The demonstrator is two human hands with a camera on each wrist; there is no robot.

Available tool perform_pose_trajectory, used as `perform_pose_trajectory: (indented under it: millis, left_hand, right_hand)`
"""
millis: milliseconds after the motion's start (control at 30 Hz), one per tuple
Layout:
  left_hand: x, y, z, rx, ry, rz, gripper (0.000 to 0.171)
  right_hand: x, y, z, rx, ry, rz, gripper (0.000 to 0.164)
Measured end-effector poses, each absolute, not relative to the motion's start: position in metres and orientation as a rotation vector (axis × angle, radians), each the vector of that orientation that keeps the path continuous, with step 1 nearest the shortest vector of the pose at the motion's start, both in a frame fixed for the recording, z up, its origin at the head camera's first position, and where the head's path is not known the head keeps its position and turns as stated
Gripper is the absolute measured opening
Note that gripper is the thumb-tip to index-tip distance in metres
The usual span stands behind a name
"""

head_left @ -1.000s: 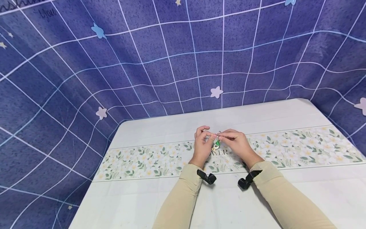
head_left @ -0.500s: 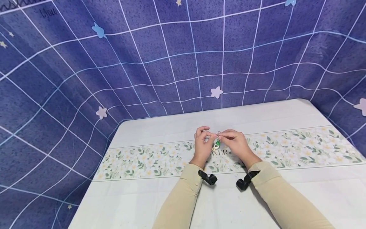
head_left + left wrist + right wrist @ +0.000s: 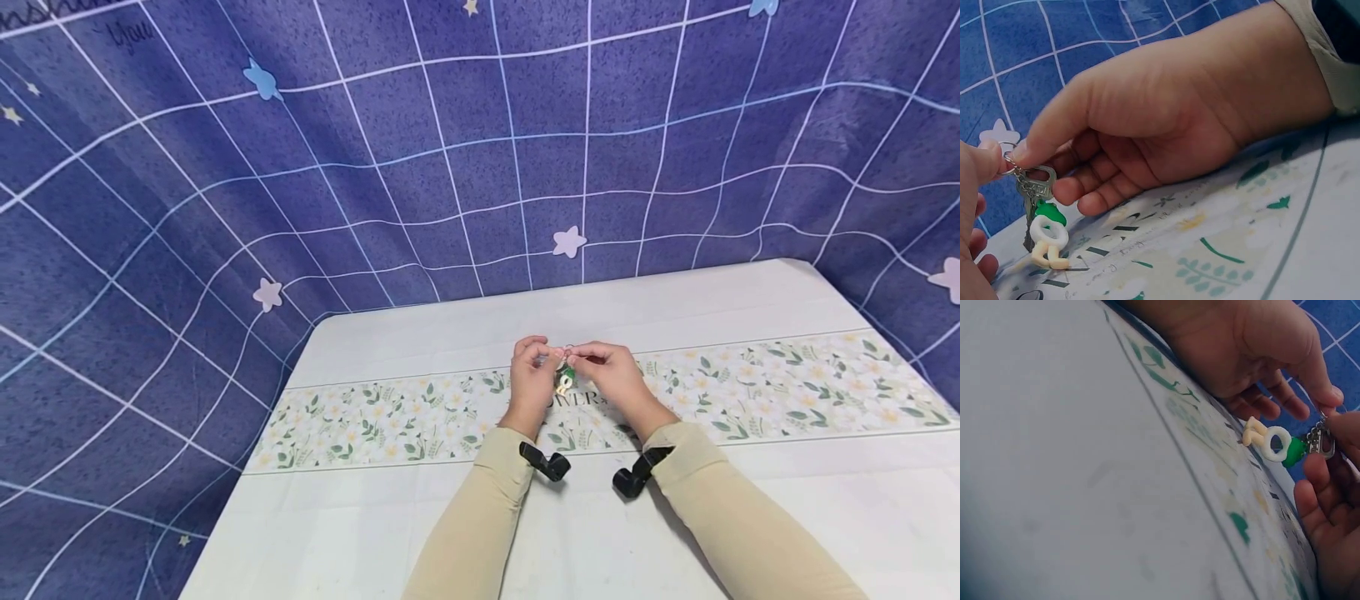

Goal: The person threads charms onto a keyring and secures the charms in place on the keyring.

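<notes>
Over the table's middle, my left hand and right hand meet at a thin metal key ring. The left thumb and fingers pinch the ring from one side. From the other side, the right thumb and forefinger pinch it. A silver key hangs from the ring close to the left fingers. Beside it, a charm dangles on a short chain, with a green top, a white hoop and two cream legs. The fingertips cover part of the ring.
A white table cover with a flowered band lies under the hands. Behind and left of the table hangs a blue curtain with grid lines and stars. Black wrist cameras sit on both sleeves.
My right hand has shifted slightly left, closer to the left hand. The hanging charm has swung a little left. Both hands keep their pinch on the key ring.
</notes>
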State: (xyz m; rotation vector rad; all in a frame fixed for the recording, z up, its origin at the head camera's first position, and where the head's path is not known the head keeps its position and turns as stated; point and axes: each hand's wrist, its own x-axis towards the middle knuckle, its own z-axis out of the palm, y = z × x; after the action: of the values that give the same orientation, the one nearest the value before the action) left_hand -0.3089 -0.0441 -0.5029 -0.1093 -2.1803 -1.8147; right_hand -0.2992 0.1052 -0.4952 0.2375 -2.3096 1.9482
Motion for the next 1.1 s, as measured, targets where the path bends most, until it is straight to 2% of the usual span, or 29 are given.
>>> perform_pose_trajectory:
  millis: [233,633,1100]
  left_hand:
    - [-0.3088,-0.0444,-0.5028,-0.084,-2.114,-1.939,0.018]
    - [-0.3083,-0.0452,-0.5011,-0.064,-2.148,-1.951,0.017]
    - [-0.3082,-0.0426,-0.5013,-0.103,-2.199,-1.857,0.013]
  right_hand:
    - [-0.3023,0.1068,-0.497,0.156,-2.228,2.192,0.03]
    - [-0.3035,0.1069,-0.4951,0.185,-2.24,2.228,0.027]
    - [-0.3037,0.1071,-0.4935,0.188,-2.165,2.42,0.034]
